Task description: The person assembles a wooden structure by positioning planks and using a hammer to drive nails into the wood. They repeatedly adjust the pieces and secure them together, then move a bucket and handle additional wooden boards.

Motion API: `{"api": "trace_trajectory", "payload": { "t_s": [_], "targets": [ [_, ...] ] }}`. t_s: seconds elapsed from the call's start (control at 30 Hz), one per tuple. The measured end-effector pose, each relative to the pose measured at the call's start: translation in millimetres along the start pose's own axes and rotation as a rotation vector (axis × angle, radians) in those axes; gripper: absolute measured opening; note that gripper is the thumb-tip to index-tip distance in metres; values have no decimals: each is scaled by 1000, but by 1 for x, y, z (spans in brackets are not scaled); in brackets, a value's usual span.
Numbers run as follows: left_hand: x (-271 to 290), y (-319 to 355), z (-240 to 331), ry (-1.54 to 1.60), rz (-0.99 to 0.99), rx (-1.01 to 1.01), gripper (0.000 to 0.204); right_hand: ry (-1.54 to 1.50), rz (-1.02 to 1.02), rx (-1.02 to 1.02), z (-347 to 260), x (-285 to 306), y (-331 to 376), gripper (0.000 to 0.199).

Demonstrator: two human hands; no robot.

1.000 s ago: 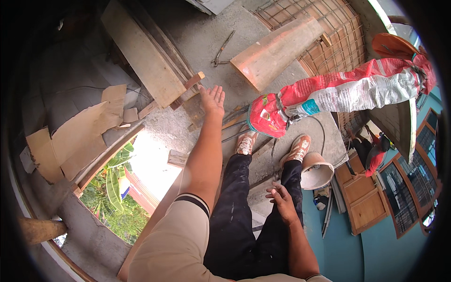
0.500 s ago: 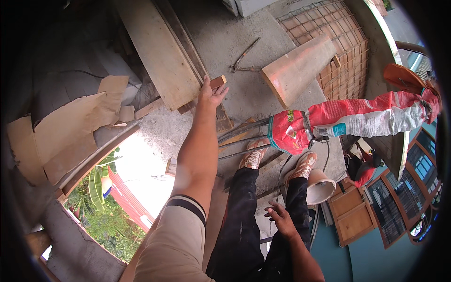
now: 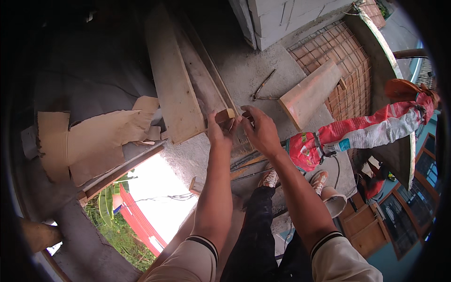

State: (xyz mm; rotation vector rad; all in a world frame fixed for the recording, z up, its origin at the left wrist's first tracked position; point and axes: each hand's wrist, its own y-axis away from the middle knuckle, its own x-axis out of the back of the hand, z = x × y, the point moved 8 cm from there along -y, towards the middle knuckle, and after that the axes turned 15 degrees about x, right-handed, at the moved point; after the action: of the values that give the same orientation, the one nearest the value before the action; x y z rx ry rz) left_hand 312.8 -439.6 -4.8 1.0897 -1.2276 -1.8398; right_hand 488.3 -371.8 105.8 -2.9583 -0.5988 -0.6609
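A small wooden block (image 3: 225, 115) lies at the near end of some long planks (image 3: 173, 80) on a concrete slab. My left hand (image 3: 217, 133) is closed around the block from the left. My right hand (image 3: 260, 129) reaches in beside it, fingers curled at the block's right end, touching or nearly touching it. Both forearms stretch up from the lower edge. My legs in dark trousers and my patterned shoes (image 3: 268, 178) show below the hands.
A wide board (image 3: 310, 94) lies on a rusty steel mesh (image 3: 350, 58) at the right. A red and white sack (image 3: 357, 134) hangs over the slab edge. Torn cardboard (image 3: 94, 141) lies left. A bent metal tool (image 3: 263, 89) rests on the concrete. Open drop below left, with greenery.
My left hand reached forward and closed on the wooden block. My right hand rose from beside my leg to join it at the block. The view tilted forward.
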Motion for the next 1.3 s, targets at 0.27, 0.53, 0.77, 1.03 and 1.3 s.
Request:
{"api": "trace_trajectory", "payload": {
  "t_s": [0.27,0.53,0.77,1.03,1.3],
  "targets": [
    [1,40,37,371,-307,92,36,-317,-76,-9,-20,-52,-35,57],
    [69,110,11,402,-210,75,34,-639,-162,-302,3,-79,19,71],
    [125,160,4,389,-66,156,42,-578,-470,-288,-29,-131,26,85],
    [115,177,9,208,324,-207,42,-696,-512,-341,-69,-170,-22,95],
    [85,190,-2,-6,602,-501,66,-1171,-430,-338,-122,-225,-63,75]
  ]
}}
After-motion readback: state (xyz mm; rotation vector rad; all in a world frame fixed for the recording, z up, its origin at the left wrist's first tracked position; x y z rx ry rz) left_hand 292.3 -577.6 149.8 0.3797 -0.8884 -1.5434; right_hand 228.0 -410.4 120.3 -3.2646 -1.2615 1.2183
